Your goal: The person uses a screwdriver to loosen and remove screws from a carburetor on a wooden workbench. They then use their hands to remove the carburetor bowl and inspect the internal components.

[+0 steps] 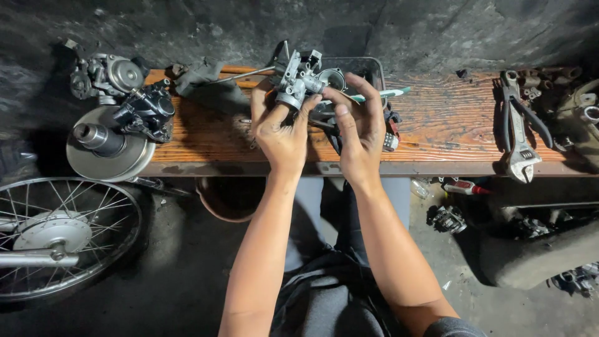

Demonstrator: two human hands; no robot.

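Head view: both hands' fingers hold a carburetor [298, 81], apparently above the bench [449, 125].

1. A long wooden bench [437, 118] with a reddish, worn grain is seen across the upper part of the view.
2. Behind it a dark, rough wall [437, 31] is found, stained almost black.
3. The floor [175, 274] below is dark grey and dirty.
4. A spoked wheel [59, 234] is laid on the floor at the left.
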